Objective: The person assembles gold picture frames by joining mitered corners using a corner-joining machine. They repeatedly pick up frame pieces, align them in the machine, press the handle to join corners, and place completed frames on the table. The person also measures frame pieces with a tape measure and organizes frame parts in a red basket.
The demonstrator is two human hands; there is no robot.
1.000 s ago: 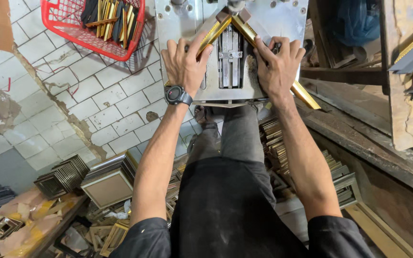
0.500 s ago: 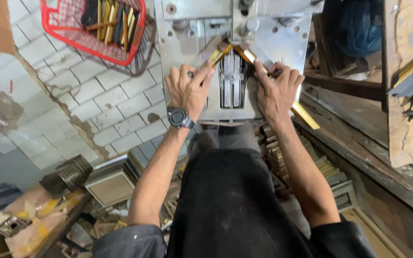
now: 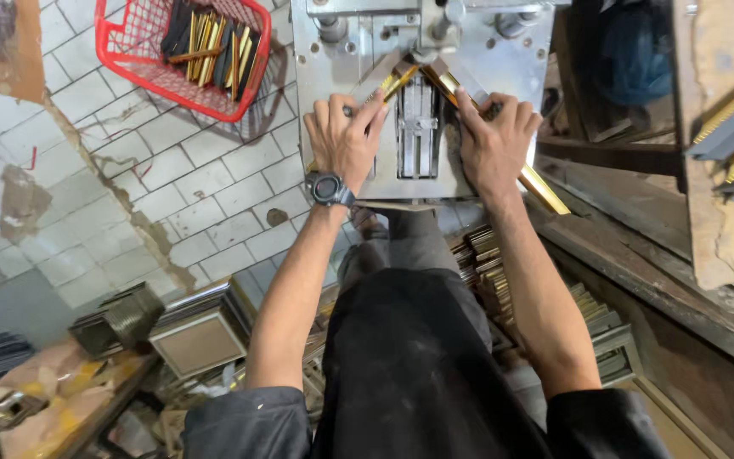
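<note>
A floor of pale square tiles (image 3: 172, 195) fills the left of the frame, cracked and stained, with a red plastic basket (image 3: 133, 72) of gold and dark moulding offcuts at the upper left. At the top centre stands a grey metal frame-joining machine (image 3: 503, 59), and we see both hands pressed flat on its plate. The left hand (image 3: 346, 140), a black wristwatch (image 3: 329, 189) on its wrist, lies with fingers spread apart over the left gold moulding strip (image 3: 397, 83). The right hand (image 3: 494, 144) lies likewise, fingers spread, on the right gold moulding strip (image 3: 545, 189), which runs out to the lower right past the plate's edge. The two strips meet in a corner at the machine's middle. Finished frames (image 3: 201, 340) are stacked at the lower left, and more mouldings (image 3: 490, 263) are piled right of the dark trousers (image 3: 418, 365).
</note>
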